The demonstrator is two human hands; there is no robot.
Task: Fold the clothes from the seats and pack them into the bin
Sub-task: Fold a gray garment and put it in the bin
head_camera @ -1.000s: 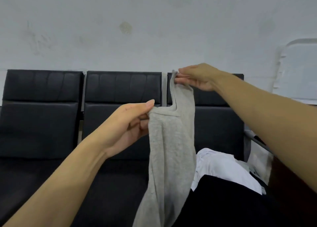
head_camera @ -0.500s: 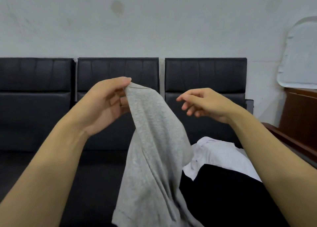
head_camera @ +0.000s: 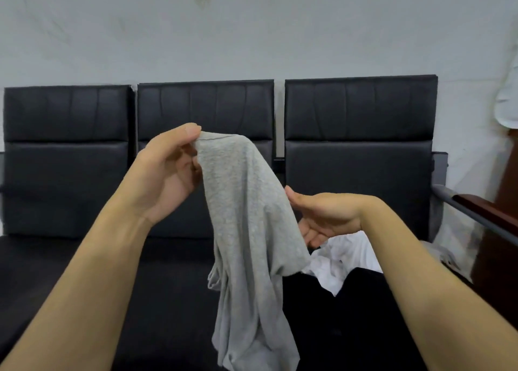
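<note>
A grey knit garment (head_camera: 246, 230) hangs in front of the black seats (head_camera: 204, 112), held up by its top edge. My left hand (head_camera: 165, 174) pinches that edge between thumb and fingers. My right hand (head_camera: 325, 216) is lower, at the garment's right side, thumb and fingers spread apart. Its fingertips touch the cloth's edge and are partly hidden behind it. A crumpled white garment (head_camera: 347, 255) lies on the right seat. A black garment (head_camera: 350, 323) lies in front of it. No bin is in view.
Three black padded seats stand in a row against a pale wall (head_camera: 252, 34). A grey metal armrest (head_camera: 471, 210) ends the row on the right, with dark wooden furniture (head_camera: 499, 230) beyond it. The left seat (head_camera: 64, 258) and middle seat cushions are bare.
My right hand let go of the garment's strap up high, dropped, and now reaches the cloth's right side. My left hand raised its pinched edge slightly. The camera tilted down.
</note>
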